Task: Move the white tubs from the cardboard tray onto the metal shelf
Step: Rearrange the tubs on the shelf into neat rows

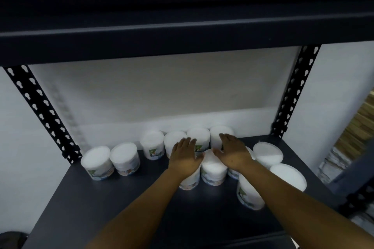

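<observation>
Several white tubs stand on the dark metal shelf (113, 198). A row runs along the back: two at the left (97, 160), one (152, 143), then others behind my hands. More tubs sit at the right (267, 152) and front right (249, 194). My left hand (185, 155) lies flat, fingers spread, over a tub (190, 182) in the middle. My right hand (232, 150) lies flat over another, beside the tub (213, 170) between both hands. Neither hand is closed around a tub. The cardboard tray is out of view.
An upper shelf (182, 36) hangs low overhead. Perforated black uprights stand at the back left (40, 111) and back right (293, 91). A white wall is behind. Stacked pale goods (356, 127) show at the far right.
</observation>
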